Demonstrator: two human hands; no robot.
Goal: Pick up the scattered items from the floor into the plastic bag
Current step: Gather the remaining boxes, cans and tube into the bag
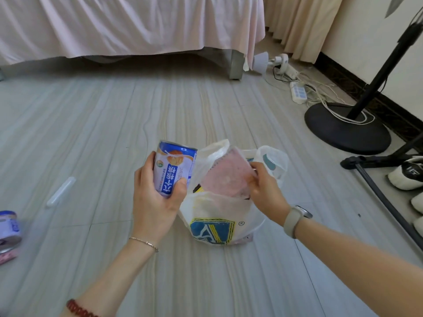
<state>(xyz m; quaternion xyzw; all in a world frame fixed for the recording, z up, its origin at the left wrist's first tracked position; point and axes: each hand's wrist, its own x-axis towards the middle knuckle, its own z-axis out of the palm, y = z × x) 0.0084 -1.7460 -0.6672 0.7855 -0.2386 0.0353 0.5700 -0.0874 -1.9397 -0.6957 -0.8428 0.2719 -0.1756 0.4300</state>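
A white plastic bag (212, 216) with a blue and yellow logo stands on the floor in the middle. A pink spiral notebook (225, 177) sticks up inside it. My left hand (155, 197) grips a blue and white drink can (174, 167), held just left of the bag's mouth. My right hand (265, 191) pinches the bag's right rim beside the notebook. A white tube-shaped case (60, 192) lies on the floor to the left. Another blue and white can (9, 229) lies at the left edge with something pink under it.
A bed with a pink skirt (128, 26) spans the back. A black fan stand base (348, 128) sits at the right, with a white power strip (298, 92) and cables behind it. White slippers (407, 175) and a black rail line the right edge.
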